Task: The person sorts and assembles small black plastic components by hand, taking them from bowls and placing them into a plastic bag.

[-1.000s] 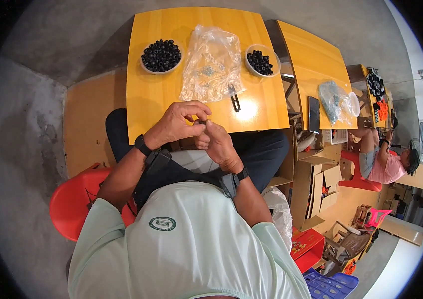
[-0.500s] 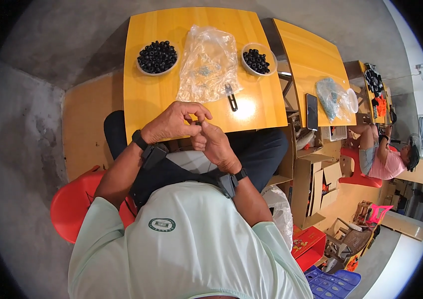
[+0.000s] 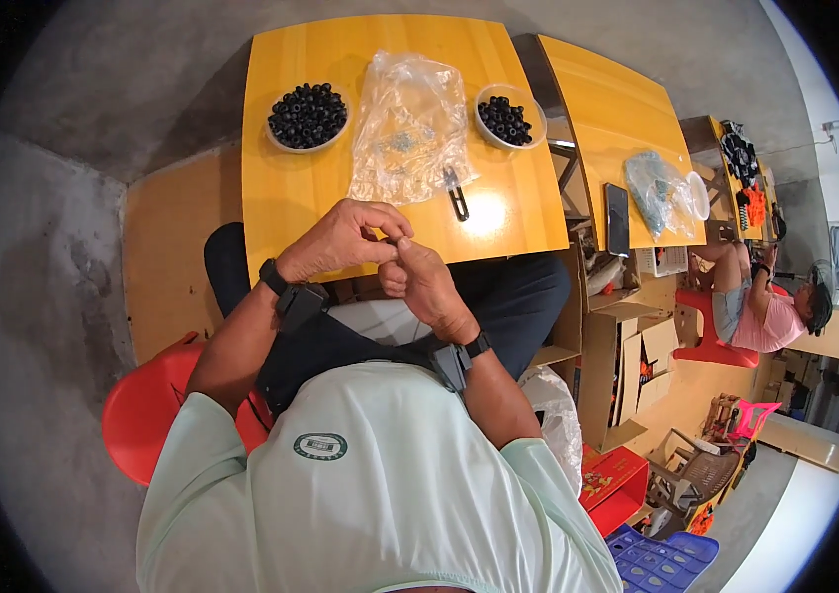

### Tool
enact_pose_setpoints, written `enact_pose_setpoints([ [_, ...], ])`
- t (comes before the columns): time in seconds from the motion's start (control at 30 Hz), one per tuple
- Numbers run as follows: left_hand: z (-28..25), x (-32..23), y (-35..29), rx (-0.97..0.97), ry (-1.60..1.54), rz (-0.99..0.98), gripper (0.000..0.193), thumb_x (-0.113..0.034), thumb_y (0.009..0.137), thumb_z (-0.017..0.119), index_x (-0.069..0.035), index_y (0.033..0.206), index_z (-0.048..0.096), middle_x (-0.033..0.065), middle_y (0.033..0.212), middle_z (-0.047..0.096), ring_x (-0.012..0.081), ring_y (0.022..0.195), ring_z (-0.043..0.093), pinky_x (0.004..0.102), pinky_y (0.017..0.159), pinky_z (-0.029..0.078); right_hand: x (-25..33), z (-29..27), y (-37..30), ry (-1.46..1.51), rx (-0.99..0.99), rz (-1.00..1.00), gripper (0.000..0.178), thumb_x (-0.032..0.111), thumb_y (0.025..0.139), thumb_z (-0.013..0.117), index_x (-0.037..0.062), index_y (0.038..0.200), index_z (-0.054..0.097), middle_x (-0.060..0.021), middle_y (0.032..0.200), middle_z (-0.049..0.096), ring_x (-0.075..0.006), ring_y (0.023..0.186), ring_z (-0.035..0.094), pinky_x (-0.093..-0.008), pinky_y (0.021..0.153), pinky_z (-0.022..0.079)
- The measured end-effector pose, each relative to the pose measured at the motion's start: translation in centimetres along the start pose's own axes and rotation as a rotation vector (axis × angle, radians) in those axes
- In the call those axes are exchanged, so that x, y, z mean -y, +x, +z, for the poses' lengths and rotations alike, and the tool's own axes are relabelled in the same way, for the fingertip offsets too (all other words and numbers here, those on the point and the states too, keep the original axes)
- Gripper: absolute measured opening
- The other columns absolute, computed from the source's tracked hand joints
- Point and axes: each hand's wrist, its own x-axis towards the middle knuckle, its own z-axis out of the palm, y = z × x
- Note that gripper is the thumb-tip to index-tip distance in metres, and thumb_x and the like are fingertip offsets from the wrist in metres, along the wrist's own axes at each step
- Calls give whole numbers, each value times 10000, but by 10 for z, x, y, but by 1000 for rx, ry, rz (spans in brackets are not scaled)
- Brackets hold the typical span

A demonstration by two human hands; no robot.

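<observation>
Both my hands meet just over the near edge of the yellow wooden table (image 3: 286,203). My left hand (image 3: 340,240) pinches with thumb and forefinger. Against those fingertips press the thumb and curled fingers of my right hand (image 3: 426,282). What sits between them is too small and covered to name. Beyond the hands lie thread snips (image 3: 458,203) with a black handle, beside a flattened clear plastic bag (image 3: 380,148) holding small pale bits. Black bead-like pieces (image 3: 308,114) fill a round clear tub (image 3: 303,150) at left; another tub (image 3: 540,121) at right holds fewer.
A second table (image 3: 597,84) to the right carries a phone (image 3: 617,219) and a plastic bag (image 3: 649,188). Cardboard boxes (image 3: 602,381) stand below it. A red chair (image 3: 137,410) is at my left. Farther right, another person (image 3: 770,321) sits on a red chair.
My fingertips have drawn closer together, and the small dark piece seen between them before is now mostly covered. The tubs, bag and snips stay in place.
</observation>
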Motion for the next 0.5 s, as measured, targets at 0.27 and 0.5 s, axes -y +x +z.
enact_pose_setpoints([
  [0.27, 1, -2, -5, -61, -120, -32, 149, -4, 766, 727, 8, 914, 737, 87, 1036, 686, 146, 924, 642, 270, 805, 511, 7, 10, -5, 111, -48, 1, 333, 402, 1035, 469, 85, 965, 546, 8, 710, 474, -100, 614, 396, -243, 554, 310],
  [0.5, 2, -4, -10, -53, -283, -93, 167, -28, 791, 734, -27, 958, 743, 63, 1112, 670, 129, 931, 640, 272, 799, 521, 8, 7, -10, 96, -47, -7, 273, 306, 1012, 550, 47, 1080, 605, 5, 831, 545, -93, 715, 474, -242, 628, 396],
])
